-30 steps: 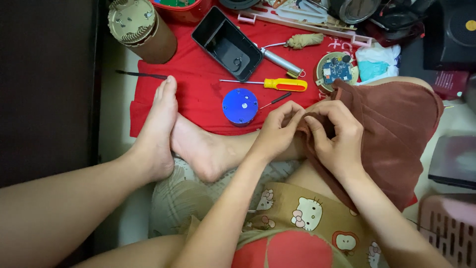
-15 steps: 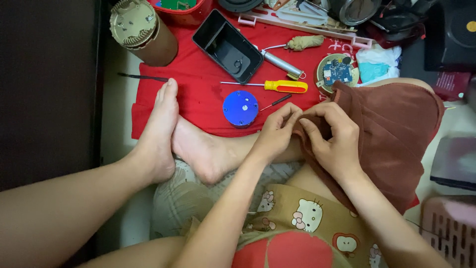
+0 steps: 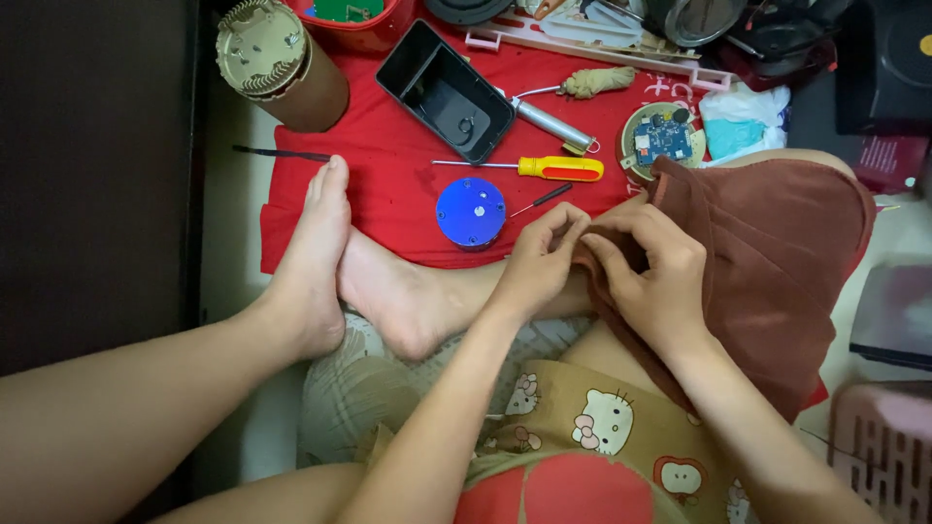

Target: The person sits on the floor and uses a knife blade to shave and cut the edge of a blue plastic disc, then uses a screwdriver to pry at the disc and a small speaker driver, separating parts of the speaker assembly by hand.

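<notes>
- Left hand (image 3: 539,260): fingers curled, tips pinched together at the hem of the brown shorts (image 3: 767,262); whether a small part sits between the fingertips cannot be told.
- Right hand (image 3: 650,272): fingers bent, closed on the same hem fold, touching the left hand's fingertips.
- Brown shorts: worn over the raised right knee, right of centre; the gripped edge lies just below the circuit board (image 3: 662,139).
- Red cloth (image 3: 388,184): spread on the floor beyond the crossed feet (image 3: 340,281), carrying the tools.
- Blue disc (image 3: 471,212): round, flat on the cloth, just beside the left hand.
- Screwdriver (image 3: 544,168): yellow-orange handle, lying across the cloth between the disc and the black tray (image 3: 447,92).
- Black tray: rectangular, open, tilted diagonally, top centre.
- Circuit board: blue, on a round base, at the cloth's right edge.
- Brown cylinder (image 3: 282,63): toothed round top, upper left corner of the cloth.
- Thin dark probe (image 3: 277,153): off the cloth's left edge, near the toes.
- Pink basket (image 3: 883,446): lower right corner, partly in view.
</notes>
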